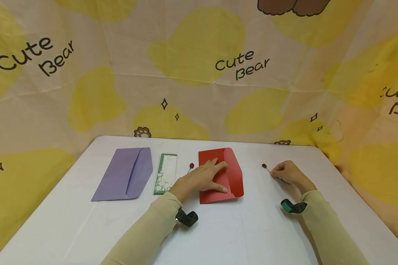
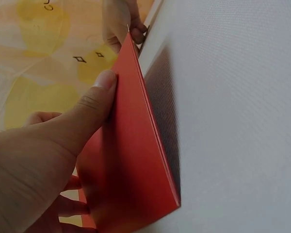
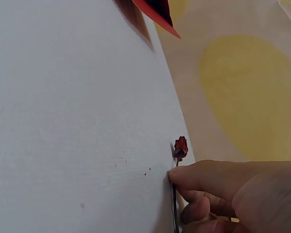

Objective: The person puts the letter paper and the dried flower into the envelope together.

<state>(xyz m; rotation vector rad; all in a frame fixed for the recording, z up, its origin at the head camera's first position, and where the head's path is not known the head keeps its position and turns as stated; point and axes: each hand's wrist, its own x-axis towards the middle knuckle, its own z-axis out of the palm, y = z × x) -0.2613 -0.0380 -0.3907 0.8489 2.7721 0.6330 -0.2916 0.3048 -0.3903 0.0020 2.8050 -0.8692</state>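
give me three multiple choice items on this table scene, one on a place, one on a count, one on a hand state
1. Where does the purple envelope lie?
A. left of the floral card
B. right of the red envelope
C. under the red envelope

2. How many envelopes are on the table?
A. one
B. two
C. four

3. What is the right hand doing?
A. lying flat on the purple envelope
B. pinching the stem of a small dried rose
C. lifting the floral card

Answers: 1 A, it is the leftmost item in the head view. 2 B, one purple and one red. 3 B, the right wrist view shows the fingers closed on the stem while the left hand rests on the red envelope.
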